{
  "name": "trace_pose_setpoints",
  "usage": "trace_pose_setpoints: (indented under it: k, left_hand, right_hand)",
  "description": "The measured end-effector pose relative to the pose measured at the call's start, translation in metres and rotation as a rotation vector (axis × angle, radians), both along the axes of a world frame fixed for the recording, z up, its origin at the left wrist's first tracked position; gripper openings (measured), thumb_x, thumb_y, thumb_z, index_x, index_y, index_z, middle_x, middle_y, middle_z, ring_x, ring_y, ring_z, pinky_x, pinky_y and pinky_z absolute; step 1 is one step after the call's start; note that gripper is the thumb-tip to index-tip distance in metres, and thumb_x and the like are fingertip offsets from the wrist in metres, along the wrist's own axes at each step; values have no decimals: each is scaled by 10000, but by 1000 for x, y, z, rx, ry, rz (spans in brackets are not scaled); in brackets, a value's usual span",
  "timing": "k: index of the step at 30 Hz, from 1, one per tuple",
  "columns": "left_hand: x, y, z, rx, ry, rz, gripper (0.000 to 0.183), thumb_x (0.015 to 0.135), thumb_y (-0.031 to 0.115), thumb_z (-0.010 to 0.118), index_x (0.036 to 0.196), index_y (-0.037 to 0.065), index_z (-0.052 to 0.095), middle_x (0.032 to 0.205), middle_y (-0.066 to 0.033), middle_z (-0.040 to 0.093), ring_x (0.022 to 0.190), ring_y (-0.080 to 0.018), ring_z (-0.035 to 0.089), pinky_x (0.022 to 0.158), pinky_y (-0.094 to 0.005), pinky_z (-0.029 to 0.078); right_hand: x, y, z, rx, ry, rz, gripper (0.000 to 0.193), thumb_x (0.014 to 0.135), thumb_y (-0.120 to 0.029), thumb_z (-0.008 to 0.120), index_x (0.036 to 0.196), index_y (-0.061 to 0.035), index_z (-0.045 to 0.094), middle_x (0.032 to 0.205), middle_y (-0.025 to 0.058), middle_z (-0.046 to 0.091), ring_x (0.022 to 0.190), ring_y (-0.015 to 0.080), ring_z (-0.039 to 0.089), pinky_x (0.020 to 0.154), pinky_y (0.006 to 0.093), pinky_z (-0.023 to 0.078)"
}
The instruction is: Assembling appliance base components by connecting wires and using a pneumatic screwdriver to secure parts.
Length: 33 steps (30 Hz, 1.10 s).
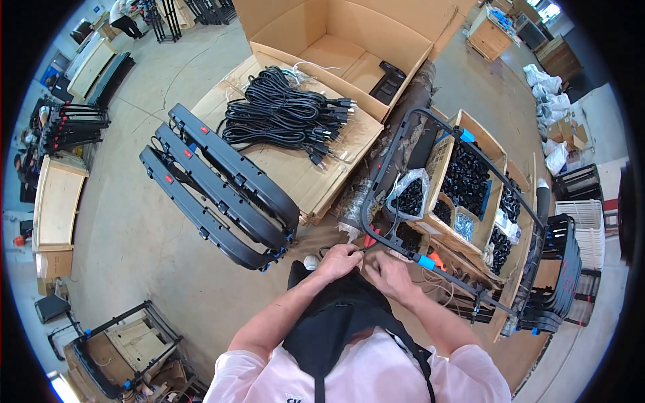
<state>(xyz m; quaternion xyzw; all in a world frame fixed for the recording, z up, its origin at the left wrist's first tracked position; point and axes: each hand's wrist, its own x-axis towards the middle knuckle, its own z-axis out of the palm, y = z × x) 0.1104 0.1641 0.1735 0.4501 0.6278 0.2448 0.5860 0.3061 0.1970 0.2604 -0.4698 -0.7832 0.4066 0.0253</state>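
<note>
Black tubular frame (426, 262) is at right, near the right hand (390, 274). Left hand (340, 262) is close by (both curl; whether they grip anything, I cannot tell)

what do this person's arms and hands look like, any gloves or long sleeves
No gloves: the left hand and right hand are both bare, as are the forearms. Short, pale pinkish-white shirt sleeves cover the upper arms, and a black apron is worn over the shirt. I can't make out any watch.
</note>
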Motion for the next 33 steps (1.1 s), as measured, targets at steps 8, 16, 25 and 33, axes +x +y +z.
trace_pose_setpoints:
  k: [8,16,25,33]
  left_hand:
    - [11,22,31,30,7,-207,335,1014,310,641,1082,-4,734,898,-137,744,829,-245,704,812,-416,552]
    - [4,8,2,-64,-101,-111,304,1051,257,605,1042,-28,710,838,-35,692,744,-120,634,721,-320,544]
    - [18,8,-17,-81,-239,42,278,1065,238,606,1111,1,742,857,-43,716,771,-115,634,743,-301,523]
    - [31,17,-3,-151,-321,-49,311,1101,263,584,1225,8,712,929,-17,700,799,-86,626,663,-251,495]
  right_hand:
    - [32,42,-234,-8,-53,-456,396,850,-395,779,958,-23,698,910,164,740,863,321,746,705,437,594]
    - [-2,86,-231,-506,-352,-674,337,910,-356,715,992,-29,696,811,134,744,749,292,759,642,473,585]
    - [20,-91,-115,-533,9,-921,313,975,-308,650,992,0,705,761,134,724,656,286,727,586,421,559]
    - [12,-95,-42,-326,-153,-808,558,983,-237,588,1472,14,496,1405,282,610,1276,439,613,1081,528,486]
